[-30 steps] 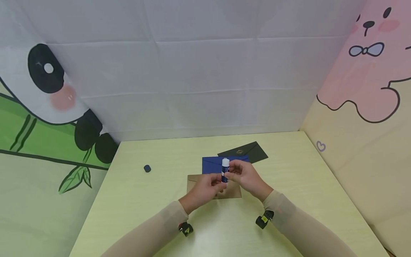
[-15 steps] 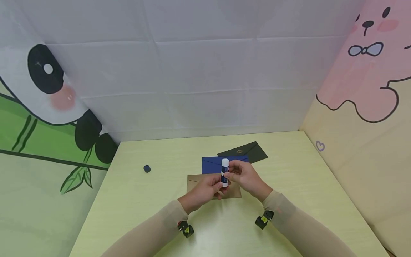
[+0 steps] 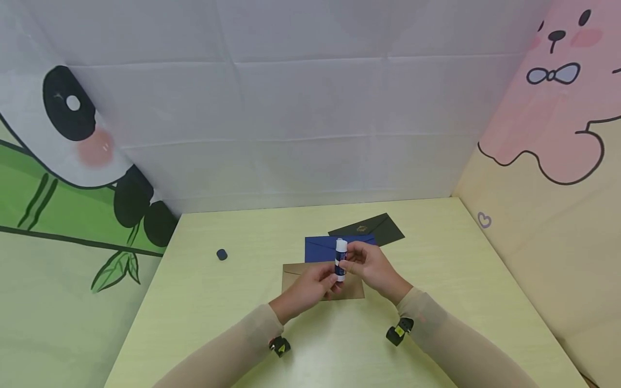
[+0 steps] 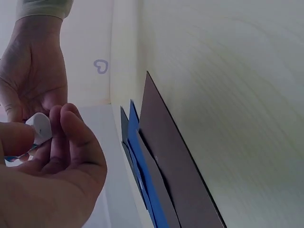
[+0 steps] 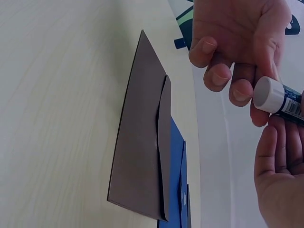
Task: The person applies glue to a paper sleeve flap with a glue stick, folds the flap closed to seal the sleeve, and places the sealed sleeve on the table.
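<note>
Upright between both hands stands an uncapped glue stick [image 3: 340, 258], its white top end up and a dark blue label round its body. My right hand [image 3: 373, 269] holds it by the body between thumb and fingers. At its white base, the thumb and fingers of my left hand [image 3: 304, 291] pinch the end; the left wrist view shows this white knob [image 4: 40, 128] between them. Below the hands lies a brown envelope [image 3: 353, 290], partly covered by the left hand in the head view. The blue cap [image 3: 221, 254] rests apart on the table's left side.
Behind the brown envelope lie a blue envelope [image 3: 318, 249] and a dark green-black one [image 3: 386, 230], overlapping in a stepped row. They rest on a pale wood-grain table [image 3: 436, 242]. A white cloth wall [image 3: 310, 108] rises at the back, with printed cartoon sheets on both sides.
The left fingers have shifted at the glue stick's base, and more of the white base shows now. The right hand, the cap and the envelopes stay in place.
</note>
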Demonstrator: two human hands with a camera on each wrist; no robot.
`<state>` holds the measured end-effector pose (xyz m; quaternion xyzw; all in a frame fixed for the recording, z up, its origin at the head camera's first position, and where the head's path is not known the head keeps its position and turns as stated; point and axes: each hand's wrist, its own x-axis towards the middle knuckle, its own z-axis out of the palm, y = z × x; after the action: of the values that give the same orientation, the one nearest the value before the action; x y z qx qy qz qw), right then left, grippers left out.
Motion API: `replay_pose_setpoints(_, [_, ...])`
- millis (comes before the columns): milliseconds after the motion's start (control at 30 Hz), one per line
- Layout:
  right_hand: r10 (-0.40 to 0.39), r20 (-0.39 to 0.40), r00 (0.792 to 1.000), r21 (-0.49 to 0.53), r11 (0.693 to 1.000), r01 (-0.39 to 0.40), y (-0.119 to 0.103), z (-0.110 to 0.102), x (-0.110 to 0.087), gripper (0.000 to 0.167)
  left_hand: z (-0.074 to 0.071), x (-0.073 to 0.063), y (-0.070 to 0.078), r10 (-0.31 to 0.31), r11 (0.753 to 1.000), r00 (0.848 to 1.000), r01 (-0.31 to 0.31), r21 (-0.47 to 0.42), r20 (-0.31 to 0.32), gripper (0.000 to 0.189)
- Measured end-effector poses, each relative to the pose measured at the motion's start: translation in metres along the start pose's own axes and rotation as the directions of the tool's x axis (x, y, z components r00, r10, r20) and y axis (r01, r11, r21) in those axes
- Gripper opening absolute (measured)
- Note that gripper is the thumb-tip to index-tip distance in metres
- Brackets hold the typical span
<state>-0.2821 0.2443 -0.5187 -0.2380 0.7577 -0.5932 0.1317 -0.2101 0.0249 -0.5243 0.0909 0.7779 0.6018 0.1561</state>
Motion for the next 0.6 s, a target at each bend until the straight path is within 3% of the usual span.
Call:
replay_pose_setpoints(100, [0.002, -0.010, 1.000, -0.007, 1.000, -0.002, 0.0020, -0.0003, 0.0004, 0.020, 0.0013, -0.0013, -0.0033, 0.050, 0.992, 0.997, -0.042, 0.120, -0.064, 0.035])
replay_pose_setpoints(267, [0.002, -0.009, 1.000, -0.003, 1.000, -0.002, 0.0043, 0.0019, 0.0006, 0.021, 0.0054, -0.0007, -0.0073, 0.118, 0.952, 0.976, -0.059, 0.300, -0.181, 0.038])
replay_pose_setpoints(433, [-0.001, 0.004, 1.000, -0.017, 1.000, 0.001, 0.0057, 0.0051, 0.0013, 0.022, 0.0088, 0.0003, -0.0051, 0.120, 0.942, 0.959, -0.028, 0.333, -0.259, 0.038])
replay_pose_setpoints(600, [-0.003, 0.006, 1.000, -0.026, 1.000, 0.003, 0.0060, 0.0048, 0.0014, 0.022, 0.0100, 0.0016, -0.0035, 0.106, 0.949, 0.952, -0.011, 0.316, -0.287, 0.037])
